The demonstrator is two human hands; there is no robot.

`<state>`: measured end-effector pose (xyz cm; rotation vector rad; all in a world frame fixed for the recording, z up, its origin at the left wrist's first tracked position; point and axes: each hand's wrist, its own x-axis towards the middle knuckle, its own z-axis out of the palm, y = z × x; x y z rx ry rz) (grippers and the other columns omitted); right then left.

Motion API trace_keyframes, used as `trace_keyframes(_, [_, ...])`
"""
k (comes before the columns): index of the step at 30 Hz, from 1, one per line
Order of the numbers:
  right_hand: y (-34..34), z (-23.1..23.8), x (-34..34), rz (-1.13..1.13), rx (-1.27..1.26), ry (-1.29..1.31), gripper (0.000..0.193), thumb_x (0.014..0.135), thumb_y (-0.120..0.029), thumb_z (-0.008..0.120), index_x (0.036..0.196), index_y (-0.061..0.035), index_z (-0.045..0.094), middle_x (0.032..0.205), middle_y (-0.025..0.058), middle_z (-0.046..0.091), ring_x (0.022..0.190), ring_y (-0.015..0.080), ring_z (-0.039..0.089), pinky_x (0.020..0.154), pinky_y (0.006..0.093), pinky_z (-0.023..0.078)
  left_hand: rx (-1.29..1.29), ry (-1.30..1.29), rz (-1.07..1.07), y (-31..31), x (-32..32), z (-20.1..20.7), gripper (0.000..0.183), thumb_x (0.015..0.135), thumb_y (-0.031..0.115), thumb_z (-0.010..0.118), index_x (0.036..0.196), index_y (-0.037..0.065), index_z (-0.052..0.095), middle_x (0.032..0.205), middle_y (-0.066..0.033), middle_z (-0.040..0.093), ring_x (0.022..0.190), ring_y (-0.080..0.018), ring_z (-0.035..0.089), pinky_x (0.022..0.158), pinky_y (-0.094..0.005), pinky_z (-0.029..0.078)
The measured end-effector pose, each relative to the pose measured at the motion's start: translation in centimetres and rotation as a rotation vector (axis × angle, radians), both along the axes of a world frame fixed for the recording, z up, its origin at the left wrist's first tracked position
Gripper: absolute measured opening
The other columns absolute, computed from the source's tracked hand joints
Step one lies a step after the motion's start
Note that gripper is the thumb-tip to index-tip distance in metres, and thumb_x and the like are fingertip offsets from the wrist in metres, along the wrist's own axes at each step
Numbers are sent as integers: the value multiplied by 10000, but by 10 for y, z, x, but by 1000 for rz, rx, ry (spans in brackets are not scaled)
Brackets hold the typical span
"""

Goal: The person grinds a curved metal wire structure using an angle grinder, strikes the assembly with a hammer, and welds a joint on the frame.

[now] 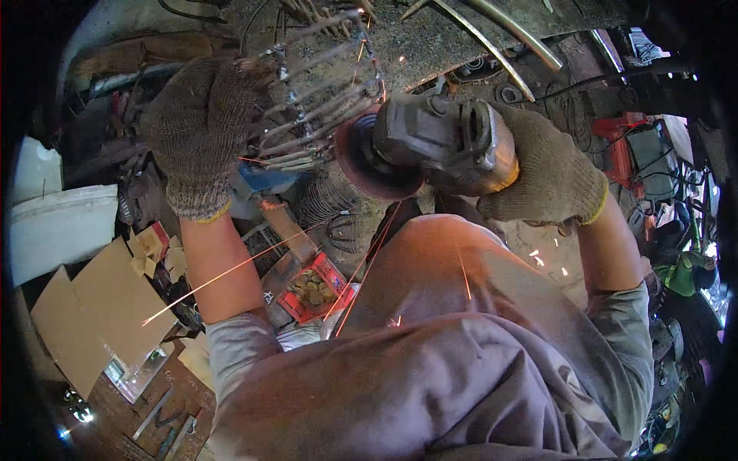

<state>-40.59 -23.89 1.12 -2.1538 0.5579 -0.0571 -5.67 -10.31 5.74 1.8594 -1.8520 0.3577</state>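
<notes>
In a knitted brown glove, my right hand (550,169) grips the body of an angle grinder (442,142). The grinder's disc (357,165) is next to the lower right end of a welded metal rod grate (311,115); I cannot make out the exact contact. Bright weld spots mark the grate's crossing bars. My left hand (198,127), gloved the same way, is closed at the grate's left edge, its fingertips partly hidden. Orange sparks streak down past my lap and left forearm.
A stained worktop (430,58) carries bent metal bars (500,58) at the far side. Below the grate are a wire coil (327,201) and a red crate (336,270) with brownish pieces. Cardboard (100,307) lies left; a red machine (613,150) stands right.
</notes>
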Motion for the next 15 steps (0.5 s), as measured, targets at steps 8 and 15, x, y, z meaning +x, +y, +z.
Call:
trace_keyframes(8, [13,6,-2,-14,-162,2,831,621,-410,841,1319,-55,561,1168,202,650,1074,379,649,938,449,519,-27,-258,-10,-4,-3,11,171,907,234,706,929,69,745,796,-115,705,685,-289,681,624,-381,536])
trace_keyframes(15, [7,8,7,7,-4,-71,803,612,-394,849,1288,-48,587,1123,201,671,1056,374,657,928,436,523,-40,-257,-84,-2,7,1,159,902,212,701,993,88,739,841,-116,711,736,-297,693,664,-398,551])
